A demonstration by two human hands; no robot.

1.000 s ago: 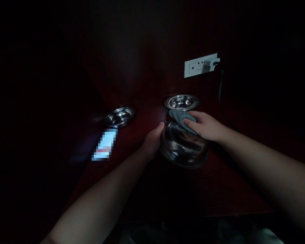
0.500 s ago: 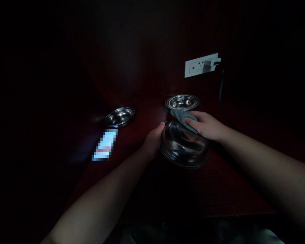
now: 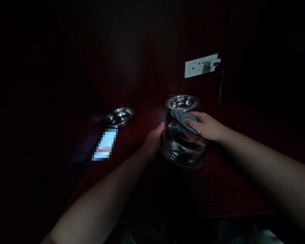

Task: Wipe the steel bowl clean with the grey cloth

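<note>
A shiny metal bowl (image 3: 185,145) is tilted in front of me, its outer side facing me and its rim low. My left hand (image 3: 154,140) grips it at the left side, thumb up; the other fingers are hidden behind it. My right hand (image 3: 205,124) is closed on a grey-green cloth (image 3: 184,119), pressed against the bowl's upper far side. Just beyond the cloth lies a stack of metal bowls (image 3: 182,102). Whether the held bowl touches the table cannot be made out in the dark.
Another metal bowl (image 3: 120,117) sits at the left on the dark red table (image 3: 137,135). Near it is a bright pixelated rectangle (image 3: 105,145). A white wall socket (image 3: 201,65) holds a plug, and a black cable (image 3: 220,91) runs down to the table's right side.
</note>
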